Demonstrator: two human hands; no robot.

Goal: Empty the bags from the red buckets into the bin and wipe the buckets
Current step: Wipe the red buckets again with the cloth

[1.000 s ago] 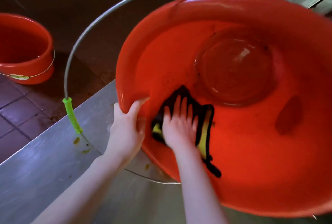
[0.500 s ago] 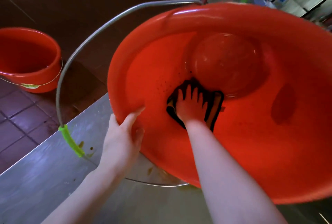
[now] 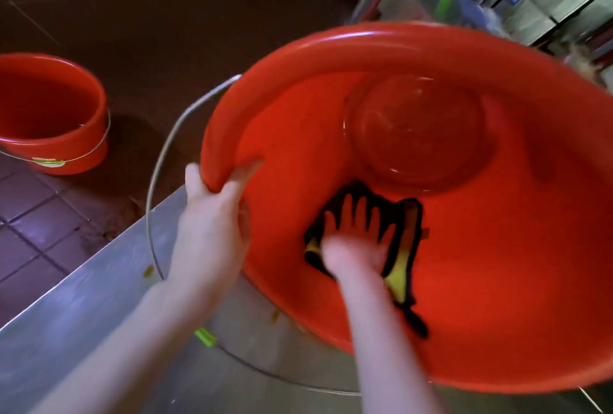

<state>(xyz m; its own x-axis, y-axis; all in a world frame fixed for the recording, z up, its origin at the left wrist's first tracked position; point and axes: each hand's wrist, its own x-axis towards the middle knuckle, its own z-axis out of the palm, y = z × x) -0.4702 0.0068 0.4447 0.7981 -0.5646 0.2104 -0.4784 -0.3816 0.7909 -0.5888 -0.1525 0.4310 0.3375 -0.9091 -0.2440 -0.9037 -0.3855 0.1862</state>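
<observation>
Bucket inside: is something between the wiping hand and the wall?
Only the black-and-yellow cloth, pressed under the right hand against the inner wall of the red bucket. The left hand grips the rim directly.
</observation>
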